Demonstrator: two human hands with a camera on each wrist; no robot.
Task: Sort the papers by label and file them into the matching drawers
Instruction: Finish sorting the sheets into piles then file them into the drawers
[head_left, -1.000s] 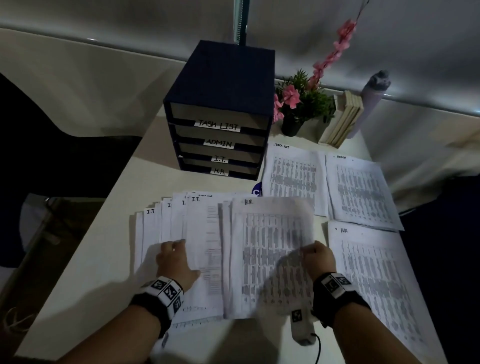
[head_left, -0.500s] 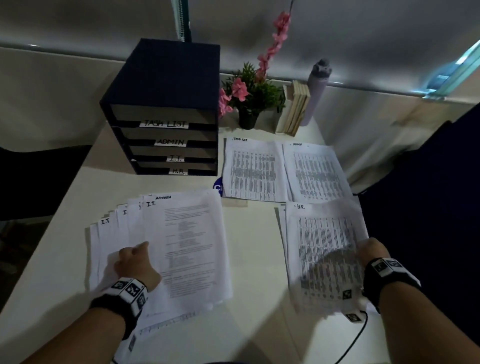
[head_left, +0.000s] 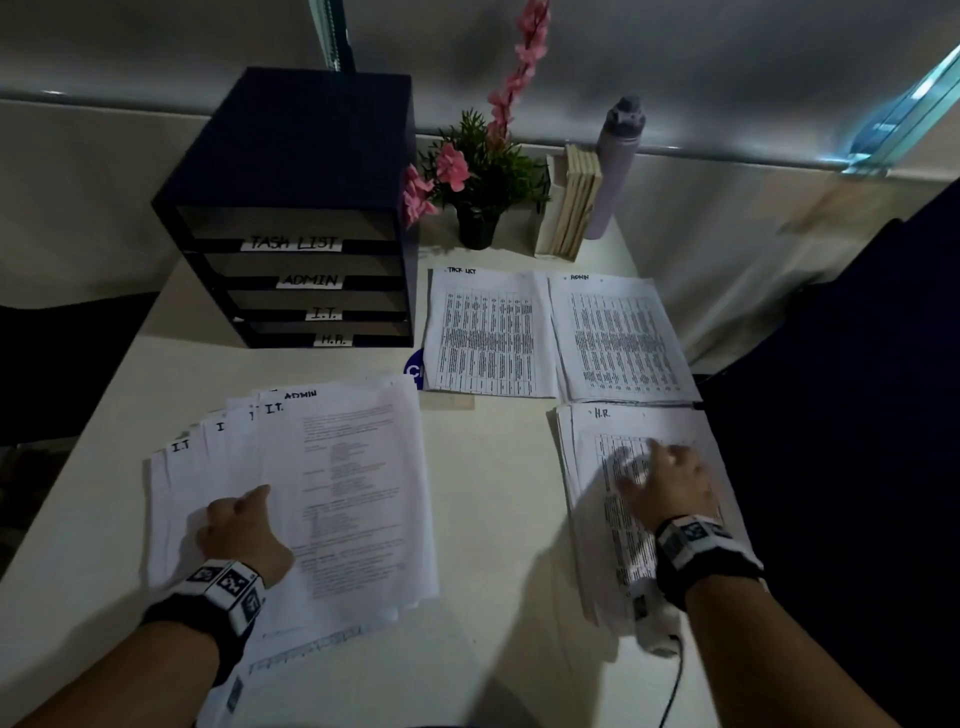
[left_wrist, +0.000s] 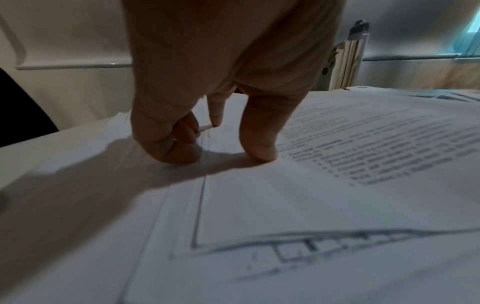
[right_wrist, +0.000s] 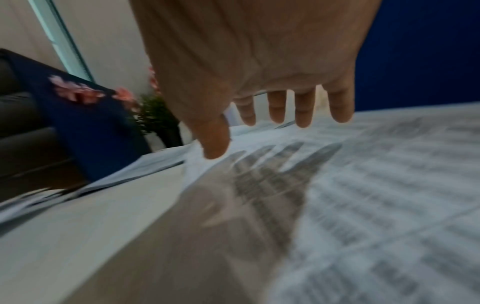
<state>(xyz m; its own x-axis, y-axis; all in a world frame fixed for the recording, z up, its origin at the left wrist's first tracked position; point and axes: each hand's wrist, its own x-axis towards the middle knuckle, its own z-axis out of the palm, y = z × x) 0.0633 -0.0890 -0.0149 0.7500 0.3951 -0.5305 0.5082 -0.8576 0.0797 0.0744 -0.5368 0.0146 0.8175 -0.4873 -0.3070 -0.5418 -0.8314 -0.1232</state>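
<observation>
Head view, desk: a pale table (head_left: 493, 519) with a dark blue drawer unit (head_left: 296, 208) at the back left. Its four drawers read, top to bottom, TASK LIST, ADMIN, I.T., H.R.
Head view, unsorted papers: a fanned stack (head_left: 311, 493) lies front left, several sheets marked I.T. and one marked ADMIN peeking out behind.
Head view, left hand: the left hand (head_left: 244, 530) rests on the fanned stack with fingers curled under and thumb pointing forward.
Head view, sorted piles: a TASK LIST pile (head_left: 488, 332) and an ADMIN pile (head_left: 618, 338) lie side by side just right of the drawer unit. An H.R. pile (head_left: 644, 499) lies nearer the person, below the ADMIN pile.
Head view, right hand: the right hand (head_left: 665, 480) is over the H.R. pile, fingers spread and blurred, holding nothing.
Head view, back of desk: a potted plant (head_left: 483, 182) with pink flowers, a row of books (head_left: 571, 202) and a grey bottle (head_left: 615, 161).
Left wrist view: the thumb and curled fingers (left_wrist: 166, 142) press down on the top sheet; a thin paper edge shows between the fingers.
Right wrist view: the fingers (right_wrist: 301, 111) hang straight and apart just above the printed sheet, casting a hand-shaped shadow on it. Whether they touch the paper cannot be told.
</observation>
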